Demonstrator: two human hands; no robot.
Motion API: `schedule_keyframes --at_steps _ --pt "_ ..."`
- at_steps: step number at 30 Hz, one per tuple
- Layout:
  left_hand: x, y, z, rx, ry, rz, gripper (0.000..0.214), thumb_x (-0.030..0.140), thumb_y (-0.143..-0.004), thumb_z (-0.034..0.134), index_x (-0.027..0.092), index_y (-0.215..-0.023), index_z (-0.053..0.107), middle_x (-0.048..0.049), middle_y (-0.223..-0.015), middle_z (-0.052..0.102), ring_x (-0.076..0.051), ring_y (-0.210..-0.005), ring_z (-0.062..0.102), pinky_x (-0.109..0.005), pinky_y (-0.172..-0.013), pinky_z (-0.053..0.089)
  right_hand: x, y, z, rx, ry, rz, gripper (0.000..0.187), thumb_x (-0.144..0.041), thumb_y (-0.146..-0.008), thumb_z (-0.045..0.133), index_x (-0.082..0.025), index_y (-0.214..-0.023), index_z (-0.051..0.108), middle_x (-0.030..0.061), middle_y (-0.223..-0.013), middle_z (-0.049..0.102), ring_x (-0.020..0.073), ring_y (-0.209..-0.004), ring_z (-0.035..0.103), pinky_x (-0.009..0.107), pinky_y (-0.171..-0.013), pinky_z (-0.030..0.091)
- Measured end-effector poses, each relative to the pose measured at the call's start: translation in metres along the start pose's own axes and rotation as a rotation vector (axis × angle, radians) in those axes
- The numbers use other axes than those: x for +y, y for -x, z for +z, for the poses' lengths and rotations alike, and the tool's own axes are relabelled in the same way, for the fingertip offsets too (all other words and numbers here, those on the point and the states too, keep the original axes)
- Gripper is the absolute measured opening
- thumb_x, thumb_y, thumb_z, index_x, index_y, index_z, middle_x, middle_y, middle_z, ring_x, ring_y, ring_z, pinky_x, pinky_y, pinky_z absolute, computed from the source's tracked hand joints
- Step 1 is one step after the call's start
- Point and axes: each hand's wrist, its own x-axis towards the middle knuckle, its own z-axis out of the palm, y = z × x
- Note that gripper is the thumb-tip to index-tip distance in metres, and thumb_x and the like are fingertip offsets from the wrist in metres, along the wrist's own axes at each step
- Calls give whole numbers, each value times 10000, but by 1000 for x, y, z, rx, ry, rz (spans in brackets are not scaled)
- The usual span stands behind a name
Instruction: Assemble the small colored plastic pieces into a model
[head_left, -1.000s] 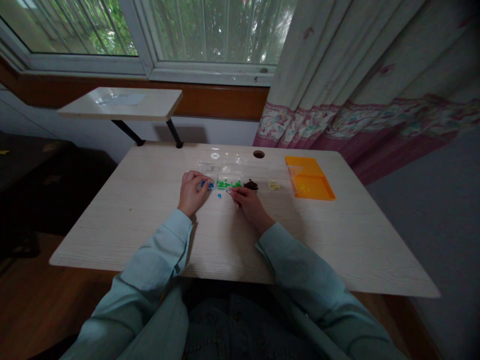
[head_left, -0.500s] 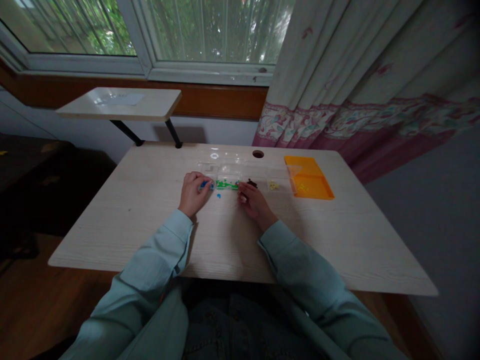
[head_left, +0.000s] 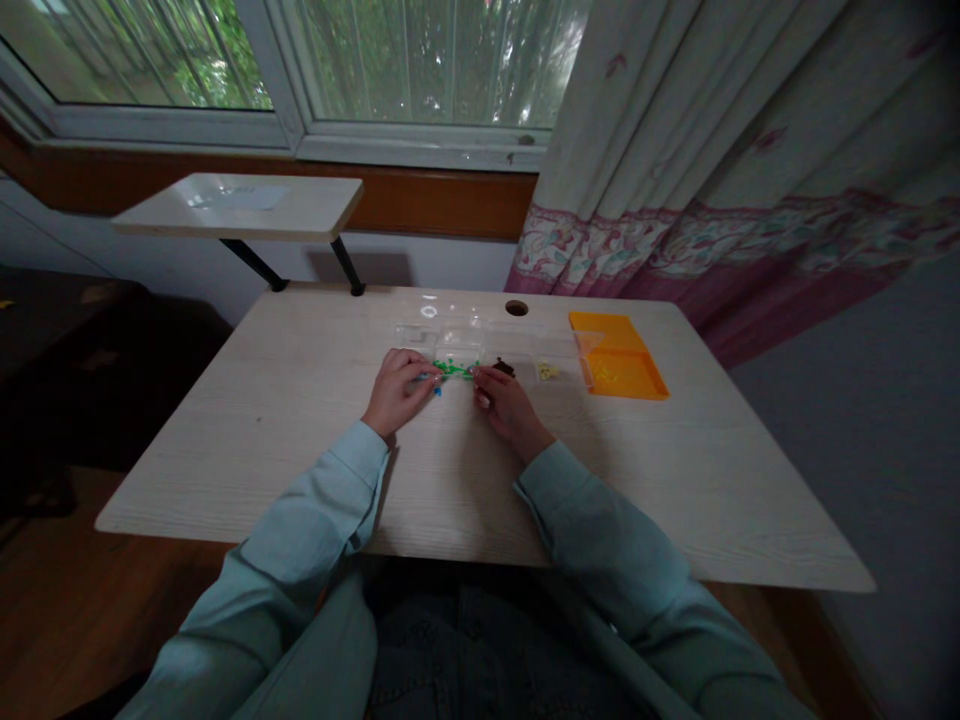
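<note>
A clear plastic compartment box [head_left: 459, 338] lies across the middle of the table. Small green pieces [head_left: 452, 369], dark brown pieces [head_left: 504, 367] and pale yellow pieces [head_left: 547, 371] sit in separate compartments. My left hand [head_left: 396, 395] is at the box's left front, thumb and fingers closed together by the green pieces; what they pinch is too small to make out. On the other side of the green compartment, my right hand [head_left: 511, 402] is closed in a pinch, with a small blue piece [head_left: 471, 370] at its fingertips. A loose blue piece [head_left: 438, 391] lies on the table just below my left fingertips.
An orange tray [head_left: 630, 340] with some yellow pieces stands right of the box, touching or under its end. A round hole [head_left: 517, 308] pierces the table [head_left: 300, 450] near the back edge. A raised shelf [head_left: 247, 205] on black legs stands at back left. A curtain [head_left: 637, 200] hangs behind.
My left hand has moved right, from the blue pieces in the leftmost compartment to the green ones, closer to my right hand. My right hand has hardly moved.
</note>
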Motion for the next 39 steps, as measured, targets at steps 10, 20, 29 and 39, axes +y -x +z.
schedule_keyframes --at_steps 10,20,29,39 --pt "1 0 0 -53 31 88 223 387 -860 650 239 -1024 686 -49 -966 612 -192 -967 546 -378 -889 429 8 1 1 -88 250 -64 345 -471 -655 752 -163 -792 678 -68 -516 467 61 -451 370 229 -458 235" --pt "4 0 0 -83 39 84 231 417 -869 632 247 -1011 696 -51 -961 613 -194 -964 543 -384 -871 440 4 4 2 -156 358 -67 310 -456 -686 714 -160 -769 683 -66 -501 467 71 -466 368 239 -484 239" --pt "2 1 3 -73 47 101 205 382 -867 645 264 -1020 712 -44 -947 607 -183 -960 540 -374 -872 443 3 4 1 -179 382 -57 339 -482 -690 709 -155 -779 688 -58 -515 470 78 -486 376 242 -496 255" --pt "2 2 1 -59 15 96 182 375 -869 639 281 -999 724 -43 -905 626 -184 -927 559 -374 -846 460 4 4 -1 -210 329 -33 339 -480 -691 718 -163 -811 707 -54 -545 479 75 -499 385 238 -504 267"
